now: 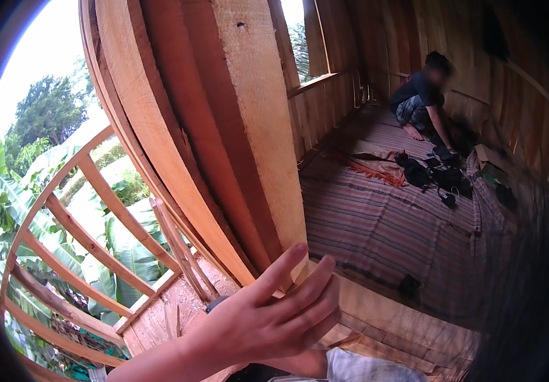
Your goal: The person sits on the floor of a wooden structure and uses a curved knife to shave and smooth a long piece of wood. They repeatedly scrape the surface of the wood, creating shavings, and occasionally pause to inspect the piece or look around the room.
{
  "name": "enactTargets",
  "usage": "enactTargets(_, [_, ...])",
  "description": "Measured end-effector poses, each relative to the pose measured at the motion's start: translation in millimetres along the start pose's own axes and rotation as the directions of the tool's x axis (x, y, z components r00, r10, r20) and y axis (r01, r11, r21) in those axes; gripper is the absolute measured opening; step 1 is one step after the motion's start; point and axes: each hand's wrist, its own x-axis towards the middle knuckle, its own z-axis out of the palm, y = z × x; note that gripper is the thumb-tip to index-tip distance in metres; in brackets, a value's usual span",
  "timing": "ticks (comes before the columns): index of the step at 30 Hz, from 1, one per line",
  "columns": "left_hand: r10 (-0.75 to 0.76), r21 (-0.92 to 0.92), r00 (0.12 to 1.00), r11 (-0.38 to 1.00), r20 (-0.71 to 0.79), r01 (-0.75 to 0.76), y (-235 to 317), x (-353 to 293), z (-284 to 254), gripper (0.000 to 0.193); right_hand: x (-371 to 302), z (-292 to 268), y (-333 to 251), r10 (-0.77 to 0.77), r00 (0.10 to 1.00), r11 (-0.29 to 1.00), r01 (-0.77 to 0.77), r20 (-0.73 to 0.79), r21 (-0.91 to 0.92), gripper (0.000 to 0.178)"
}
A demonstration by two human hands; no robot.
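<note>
My left hand point(274, 312) reaches in from the lower left, its fingers stretched out and apart. Nothing shows in its grasp. The fingertips are in front of the foot of a stack of upright wooden planks point(258, 121), and I cannot tell whether they touch. Under this hand, at the lower edge, a patch of bare skin point(306, 364) shows; it may be part of my right hand, but no fingers can be made out. Beside it lies a pale, whitish cloth point(370, 368).
A wooden railing point(90, 235) stands at left, with leafy plants beyond. Thin sticks point(182, 254) lean near it. Inside the plank-walled room, a striped mat point(376, 223) covers the floor. A person point(417, 95) crouches at the back by dark items point(424, 172) and a cardboard box point(491, 158).
</note>
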Motion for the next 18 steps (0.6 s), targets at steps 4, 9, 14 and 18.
enactTargets(4, [0.014, 0.281, 0.998, 0.959, 0.055, -0.029, -9.0, 35.4, 25.3, 0.019, -0.9, -9.2, 9.4, 0.026, 1.0, 1.0, -0.026, -0.002, -0.002, 0.058])
enactTargets(9, [-0.177, 0.483, 0.953, 0.875, 0.248, 0.037, -17.8, 42.5, 28.2, 0.023, 5.5, -3.3, -2.2, -0.007, 0.999, 1.0, 0.007, 0.032, 0.005, 0.058])
enactTargets(14, [-0.169, 0.533, 0.956, 0.846, 0.241, 0.016, -15.6, 57.0, 46.6, 0.024, -5.3, -18.9, 7.3, 0.027, 0.999, 1.0, -0.027, -0.019, 0.007, 0.058])
enactTargets(18, [-0.222, 0.572, 0.924, 0.82, 0.312, 0.004, -17.4, 44.4, 39.8, 0.02, 1.9, -6.4, -12.5, -0.037, 0.999, 0.999, 0.037, 0.021, 0.016, 0.058])
